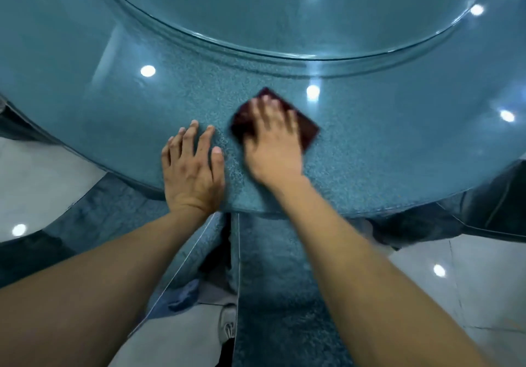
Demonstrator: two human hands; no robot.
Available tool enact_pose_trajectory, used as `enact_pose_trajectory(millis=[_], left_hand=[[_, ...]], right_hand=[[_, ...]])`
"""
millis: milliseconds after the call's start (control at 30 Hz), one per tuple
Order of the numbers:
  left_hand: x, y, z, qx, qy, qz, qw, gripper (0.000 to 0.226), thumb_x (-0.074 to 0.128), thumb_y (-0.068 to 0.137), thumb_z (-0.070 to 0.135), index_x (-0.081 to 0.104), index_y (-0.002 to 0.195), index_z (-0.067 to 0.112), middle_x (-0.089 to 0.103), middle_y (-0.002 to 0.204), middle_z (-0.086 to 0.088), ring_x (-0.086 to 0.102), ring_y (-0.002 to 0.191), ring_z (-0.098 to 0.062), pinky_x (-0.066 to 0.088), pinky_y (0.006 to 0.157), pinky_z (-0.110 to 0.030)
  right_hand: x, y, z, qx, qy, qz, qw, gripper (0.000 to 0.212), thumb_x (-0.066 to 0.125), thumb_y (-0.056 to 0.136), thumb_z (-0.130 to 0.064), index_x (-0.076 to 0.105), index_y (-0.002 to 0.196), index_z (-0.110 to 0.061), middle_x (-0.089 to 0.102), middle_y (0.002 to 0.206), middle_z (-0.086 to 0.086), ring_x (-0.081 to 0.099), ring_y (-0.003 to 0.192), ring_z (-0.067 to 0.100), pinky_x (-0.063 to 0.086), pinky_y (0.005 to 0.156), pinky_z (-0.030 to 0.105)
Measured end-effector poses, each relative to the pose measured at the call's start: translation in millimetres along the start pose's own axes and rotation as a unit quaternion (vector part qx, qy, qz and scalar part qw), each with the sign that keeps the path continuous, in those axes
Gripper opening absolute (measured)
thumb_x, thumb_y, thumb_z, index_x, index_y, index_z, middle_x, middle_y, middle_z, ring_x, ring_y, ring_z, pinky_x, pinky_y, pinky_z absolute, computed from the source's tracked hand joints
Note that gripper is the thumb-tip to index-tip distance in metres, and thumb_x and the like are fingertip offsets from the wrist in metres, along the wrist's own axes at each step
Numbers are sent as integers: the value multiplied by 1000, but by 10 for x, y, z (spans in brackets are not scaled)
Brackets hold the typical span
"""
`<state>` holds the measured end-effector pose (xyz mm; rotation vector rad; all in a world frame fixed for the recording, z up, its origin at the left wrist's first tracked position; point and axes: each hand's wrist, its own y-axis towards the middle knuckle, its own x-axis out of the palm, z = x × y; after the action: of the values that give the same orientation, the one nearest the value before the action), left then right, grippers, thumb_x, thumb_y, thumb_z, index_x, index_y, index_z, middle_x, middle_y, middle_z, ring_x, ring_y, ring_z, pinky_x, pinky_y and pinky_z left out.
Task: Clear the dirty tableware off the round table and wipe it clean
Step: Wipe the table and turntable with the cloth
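Desk (384, 144), round, blue, glass-topped: no tableware in view; wiping step in hand. Right hand (273, 144) fingers (263, 110) spread flat, pressing dark red cloth (306, 130) near front edge. Left hand (190, 167) fingers spread, bracing just beside. Next, by judgement: sweep cloth outward, then raised glass turntable (284, 10).
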<state>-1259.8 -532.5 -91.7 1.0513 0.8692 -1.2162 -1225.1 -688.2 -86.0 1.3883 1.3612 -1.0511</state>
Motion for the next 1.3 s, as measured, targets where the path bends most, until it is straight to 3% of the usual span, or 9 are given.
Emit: enact_pose_trajectory(millis=[167,400,500,667,800,933,1067,1167,1300], left_hand=[[30,-10,-55,20,12,4,1000,59,25,99,44,50,144,16,43,155,-13,38,139,-38,25,116,-51],[12,23,-27,18,32,1,999,57,21,101,42,49,144,16,43,153,-13,39,136,-38,26,115,-52],[16,4,-24,14,23,-8,1000,56,24,101,40,50,145,18,42,156,-11,38,138,-37,25,117,-51],[-26,74,-209,82,45,-46,995,59,26,99,37,53,145,12,47,151,-21,48,132,-45,37,110,-56],[-75,27,-227,119,85,-77,986,61,26,100,37,39,154,12,37,157,-23,38,140,-47,31,114,-57],[-106,-21,-202,79,76,-125,986,65,19,102,40,17,162,16,15,167,-17,15,152,-40,8,125,-50],[-180,0,-202,86,66,-144,984,69,16,99,45,18,162,15,15,168,-16,15,153,-38,7,125,-48],[-254,11,-229,96,50,-155,982,74,14,95,51,25,160,18,20,167,-12,20,152,-36,14,124,-47],[-383,100,-537,135,67,-117,982,61,26,97,45,49,146,18,38,159,-11,43,135,-38,33,111,-51]], right_hand=[[-14,-402,135,-74,8,-20,997,68,33,96,-44,21,159,-23,18,166,0,12,153,15,4,124,42],[-493,-893,1863,193,-17,7,981,74,19,93,-49,9,160,-21,7,168,4,4,154,20,1,124,46],[-356,-955,1274,155,-21,21,988,76,27,92,-44,10,160,-15,8,167,9,6,154,23,1,124,48],[81,-1170,-242,-90,21,-16,996,69,40,95,-40,24,158,-17,22,165,4,13,153,19,3,124,44],[-83,-1177,253,-181,-4,-50,982,72,43,94,-42,18,159,-25,15,166,-4,8,153,12,2,125,40],[-362,-1302,1380,-59,-24,-30,998,69,28,94,-44,16,159,-28,16,166,-2,9,153,13,6,125,41],[-527,-1308,1957,121,-9,-1,993,71,25,91,-46,23,158,-24,21,165,5,15,153,20,9,124,47],[-413,-1175,1459,184,-2,19,983,75,24,89,-49,22,159,-22,21,165,6,15,153,21,7,124,47],[-70,-912,215,41,-11,17,999,75,31,86,-42,27,157,-17,27,163,7,20,152,21,11,124,47]])
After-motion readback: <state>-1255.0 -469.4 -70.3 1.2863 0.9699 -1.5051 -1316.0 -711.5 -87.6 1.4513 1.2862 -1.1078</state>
